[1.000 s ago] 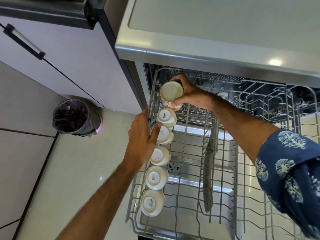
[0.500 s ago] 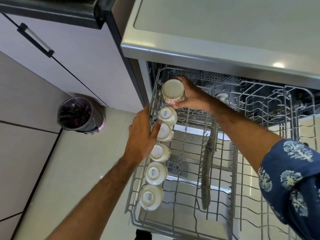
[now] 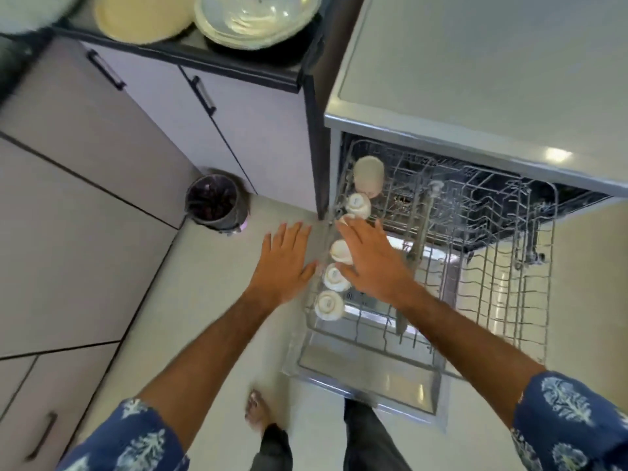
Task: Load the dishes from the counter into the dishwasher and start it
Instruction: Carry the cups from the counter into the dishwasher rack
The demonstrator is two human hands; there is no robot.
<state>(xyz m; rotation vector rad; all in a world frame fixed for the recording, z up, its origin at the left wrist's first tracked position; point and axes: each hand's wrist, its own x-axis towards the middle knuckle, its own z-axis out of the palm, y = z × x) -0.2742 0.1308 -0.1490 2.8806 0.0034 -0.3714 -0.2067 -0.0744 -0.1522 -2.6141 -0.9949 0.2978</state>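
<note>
The dishwasher's upper wire rack [image 3: 475, 300] is pulled out. Along its left side stands a row of several upturned white cups [image 3: 329, 304], with a taller cup [image 3: 368, 175] at the far end. My left hand [image 3: 283, 263] hovers flat with fingers spread just left of the rack, holding nothing. My right hand [image 3: 372, 263] is spread open above the row of cups, partly covering them, and holds nothing. Stacked plates [image 3: 258, 20] and a cream plate [image 3: 142, 17] sit on the dark counter [image 3: 289, 68] at top left.
A small lined waste bin [image 3: 213, 202] stands on the floor by the cabinet. The open dishwasher door [image 3: 367, 379] lies below the rack. My bare foot [image 3: 256, 407] is on the tile floor in front. The dishwasher's grey top [image 3: 492, 79] fills the upper right.
My right hand let go of the tall cup, which now stands in the rack, and drew back. My left hand came off the rack's edge. The view pulled back, showing plates on the counter.
</note>
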